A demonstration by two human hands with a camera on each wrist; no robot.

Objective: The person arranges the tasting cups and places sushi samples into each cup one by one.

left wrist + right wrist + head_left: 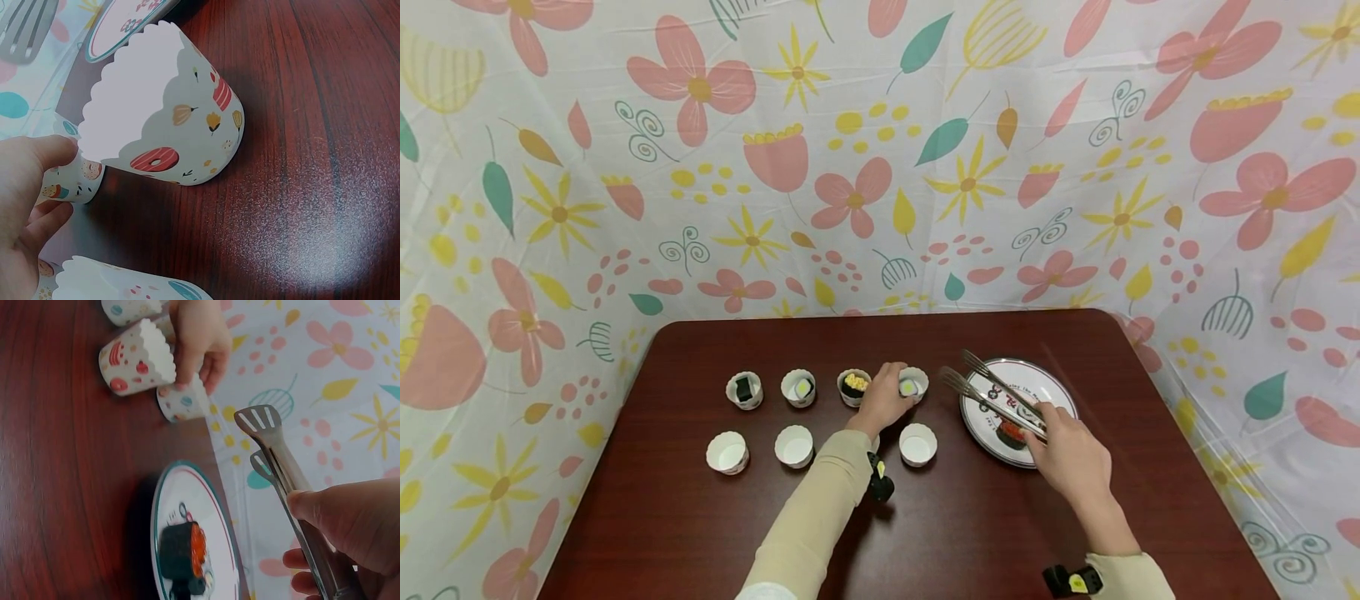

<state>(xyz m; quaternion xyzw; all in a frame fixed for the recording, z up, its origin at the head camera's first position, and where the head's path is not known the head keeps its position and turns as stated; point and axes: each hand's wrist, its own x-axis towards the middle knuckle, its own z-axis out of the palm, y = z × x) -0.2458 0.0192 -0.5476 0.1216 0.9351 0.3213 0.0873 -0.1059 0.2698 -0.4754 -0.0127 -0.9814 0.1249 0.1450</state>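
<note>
My left hand (883,404) pinches the rim of a white patterned paper cup (187,405) between thumb and fingers, at the right end of the back row. Inside that cup lies a small sushi roll (908,387) with a green centre. My right hand (1075,458) grips slotted metal tongs (286,464), their two ends apart with nothing between them. The tongs reach over the left part of a round white plate (1033,377). A dark-wrapped sushi piece with orange-red topping (178,550) rests on this plate, below the tongs in the head view.
Left of my left hand, cups hold a yellow-topped sushi piece (854,384), a green-centred roll (803,388) and a black-wrapped piece (743,389). The front row has bare-bottomed cups (727,452), one partly hidden by my left wrist. A patterned cloth (850,125) hangs behind the brown table (985,533).
</note>
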